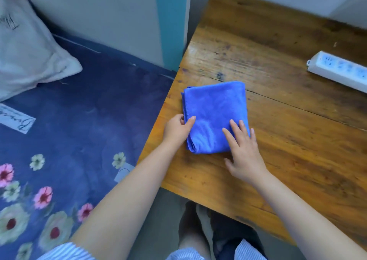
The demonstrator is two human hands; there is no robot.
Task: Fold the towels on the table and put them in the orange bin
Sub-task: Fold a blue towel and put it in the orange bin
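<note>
A blue towel, folded into a thick square, lies near the left edge of the wooden table. My left hand grips the towel's left edge, thumb on top and fingers underneath. My right hand rests flat on the towel's near right corner with fingers spread. No orange bin is in view.
A white power strip lies at the table's right side. Left of the table is a bed with a dark blue flowered cover and a pale pillow. A wall stands behind the table.
</note>
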